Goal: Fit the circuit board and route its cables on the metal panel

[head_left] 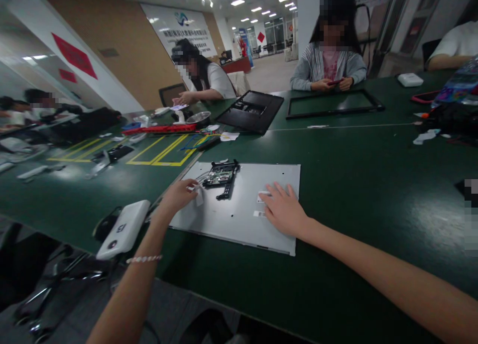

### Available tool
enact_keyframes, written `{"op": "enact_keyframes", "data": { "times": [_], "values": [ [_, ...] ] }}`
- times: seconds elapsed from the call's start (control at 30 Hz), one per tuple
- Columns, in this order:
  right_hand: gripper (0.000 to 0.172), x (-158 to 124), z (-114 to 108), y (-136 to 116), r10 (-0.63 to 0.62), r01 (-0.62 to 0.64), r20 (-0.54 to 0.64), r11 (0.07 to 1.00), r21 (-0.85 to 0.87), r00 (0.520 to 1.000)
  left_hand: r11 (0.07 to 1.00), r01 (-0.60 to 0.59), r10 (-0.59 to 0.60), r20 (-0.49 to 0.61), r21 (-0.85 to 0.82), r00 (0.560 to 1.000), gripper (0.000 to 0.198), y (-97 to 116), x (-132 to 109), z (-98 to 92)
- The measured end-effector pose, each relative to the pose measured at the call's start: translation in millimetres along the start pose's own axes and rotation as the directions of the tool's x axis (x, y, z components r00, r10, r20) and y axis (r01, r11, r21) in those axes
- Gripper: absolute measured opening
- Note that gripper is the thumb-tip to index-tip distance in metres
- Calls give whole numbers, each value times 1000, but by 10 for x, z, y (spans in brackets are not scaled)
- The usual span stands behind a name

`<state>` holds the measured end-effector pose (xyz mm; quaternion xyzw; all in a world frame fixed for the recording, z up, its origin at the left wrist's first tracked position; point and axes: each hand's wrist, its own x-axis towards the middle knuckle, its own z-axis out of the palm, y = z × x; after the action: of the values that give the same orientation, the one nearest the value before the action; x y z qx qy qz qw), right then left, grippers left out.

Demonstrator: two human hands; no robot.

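Observation:
A flat, light grey display panel [242, 224] lies on the green table with small white labels on its surface. On its upper left rests a circuit board in a black frame [221, 176], with thin pale cables [202, 176] running from its left side. My left hand [182, 192] is closed in a pinch on these cables; a white tag [199, 198] hangs just below the fingertips. Spread flat over the right part of the panel is my right hand [283, 208], fingers apart and holding nothing, partly covering the labels.
A white power bank [124, 228] sits at the table's near edge, left of the panel. Beyond are a black plastic housing [254, 110], a black rectangular frame [334, 114] and a red strip [160, 129]. Other people sit across the table. Dark bags [453, 120] lie at far right.

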<state>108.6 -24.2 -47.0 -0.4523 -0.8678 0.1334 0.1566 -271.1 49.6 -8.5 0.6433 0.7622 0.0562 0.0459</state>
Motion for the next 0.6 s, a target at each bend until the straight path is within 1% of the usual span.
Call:
{"op": "enact_keyframes", "data": {
  "times": [0.1,0.2,0.3,0.37,0.4,0.47,0.5,0.53,0.6],
  "values": [
    [49,3,-7,4,5,-5,9,1000,1,1000,1000,-19,20,-78,7,997,38,20,-34,38],
    [49,4,-13,4,6,-6,15,1000,-7,1000,999,-39,42,-105,32,994,25,42,-30,-2],
    [49,3,-20,0,4,-4,6,1000,-5,1000,999,-31,35,-110,37,993,19,55,31,-130],
    [49,2,-24,-3,6,-6,8,1000,-3,1000,1000,-7,10,-167,21,986,20,106,93,-242],
    [49,1,-26,-3,8,-8,13,1000,-5,1000,1000,-2,1,-221,-5,975,20,156,132,-297],
    [49,0,-30,-4,9,-9,24,1000,-5,1000,993,-38,-2,-337,-112,941,22,312,232,-381],
    [49,-1,-31,-4,10,-10,27,1000,-3,1000,978,-61,-21,-389,-198,921,23,415,298,-403],
    [49,-1,-32,-4,11,-11,26,1000,0,1000,951,-93,-38,-413,-294,910,25,529,374,-408],
    [49,-2,-31,-4,11,-11,20,1000,4,1000,859,-89,-165,-437,-504,884,30,765,554,-359]
  ]
}}
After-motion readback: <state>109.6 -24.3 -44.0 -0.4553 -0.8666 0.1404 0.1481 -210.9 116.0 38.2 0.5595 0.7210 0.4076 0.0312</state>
